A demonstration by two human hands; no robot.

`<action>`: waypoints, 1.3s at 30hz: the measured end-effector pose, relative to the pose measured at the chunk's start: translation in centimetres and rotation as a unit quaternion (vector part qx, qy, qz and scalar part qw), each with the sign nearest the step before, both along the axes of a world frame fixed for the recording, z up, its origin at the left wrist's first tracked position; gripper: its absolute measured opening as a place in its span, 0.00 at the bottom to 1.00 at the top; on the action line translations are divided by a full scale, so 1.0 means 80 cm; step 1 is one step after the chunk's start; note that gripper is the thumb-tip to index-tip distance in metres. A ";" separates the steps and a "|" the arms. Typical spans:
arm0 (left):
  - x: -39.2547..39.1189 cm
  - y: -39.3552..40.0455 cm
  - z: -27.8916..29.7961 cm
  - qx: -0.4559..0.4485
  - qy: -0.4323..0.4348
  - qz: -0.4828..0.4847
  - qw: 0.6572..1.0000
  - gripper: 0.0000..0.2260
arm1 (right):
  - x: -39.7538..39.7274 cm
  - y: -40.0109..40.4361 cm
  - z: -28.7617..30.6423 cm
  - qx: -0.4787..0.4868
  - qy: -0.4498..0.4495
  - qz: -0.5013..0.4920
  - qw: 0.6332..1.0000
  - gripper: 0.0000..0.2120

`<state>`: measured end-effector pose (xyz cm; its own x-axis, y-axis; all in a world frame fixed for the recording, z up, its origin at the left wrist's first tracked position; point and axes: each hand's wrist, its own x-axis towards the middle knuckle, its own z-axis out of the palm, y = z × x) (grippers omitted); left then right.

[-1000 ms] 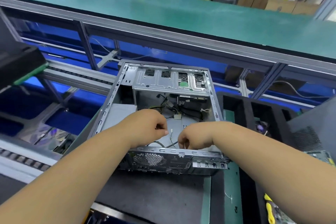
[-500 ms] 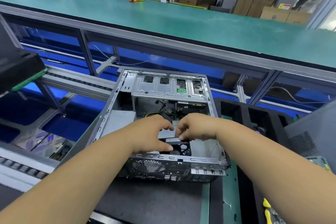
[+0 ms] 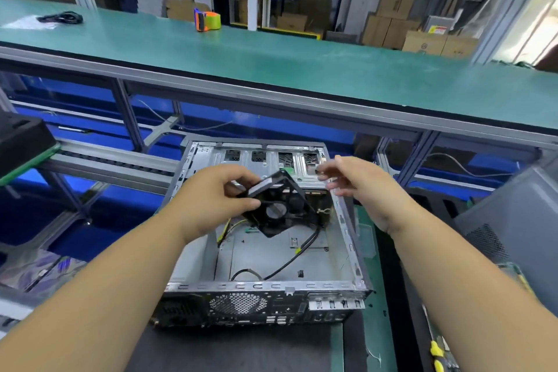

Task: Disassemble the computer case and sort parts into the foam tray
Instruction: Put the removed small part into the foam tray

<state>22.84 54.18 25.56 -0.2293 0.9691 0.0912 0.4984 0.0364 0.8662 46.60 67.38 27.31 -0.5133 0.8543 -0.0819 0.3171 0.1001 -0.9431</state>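
**Fan lifted above the open case**

The left hand (image 3: 211, 199) grips a black cooling fan (image 3: 279, 205), tilted, above the open computer case (image 3: 265, 290); its black cable (image 3: 297, 260) trails down to the case floor. The right hand (image 3: 359, 187) hovers just beside the fan, fingers loosely spread, holding nothing. The fan's round hub label is too blurred to read. The case lies on the dark tabletop (image 3: 241, 350).

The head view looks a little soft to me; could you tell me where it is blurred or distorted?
Head view: the right hand is motion-smeared at its fingertips, the fan in the left hand slightly soft; the wide-angle lens bows the green bench.
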 end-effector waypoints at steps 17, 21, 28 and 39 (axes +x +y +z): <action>0.208 0.119 0.018 -0.022 -0.130 -0.200 0.971 0.10 | 0.207 0.021 0.025 -0.068 0.000 0.022 0.997 0.12; 0.251 0.136 0.003 -0.042 -0.115 -0.180 0.976 0.13 | 0.252 0.033 0.008 -0.070 -0.005 -0.027 0.997 0.09; 0.266 0.143 -0.025 -0.087 -0.019 -0.133 0.987 0.20 | 0.308 0.092 -0.081 -0.016 -0.159 -0.229 0.960 0.19; 0.257 0.113 -0.046 -0.102 0.002 -0.049 0.994 0.13 | 0.313 0.141 -0.204 -0.074 -0.277 -0.309 0.907 0.20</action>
<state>43.41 63.22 21.89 -0.1326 0.9852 -0.1088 0.5111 0.1621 0.8441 71.62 78.69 10.96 0.2142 0.9233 -0.3190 0.6992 -0.3729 -0.6099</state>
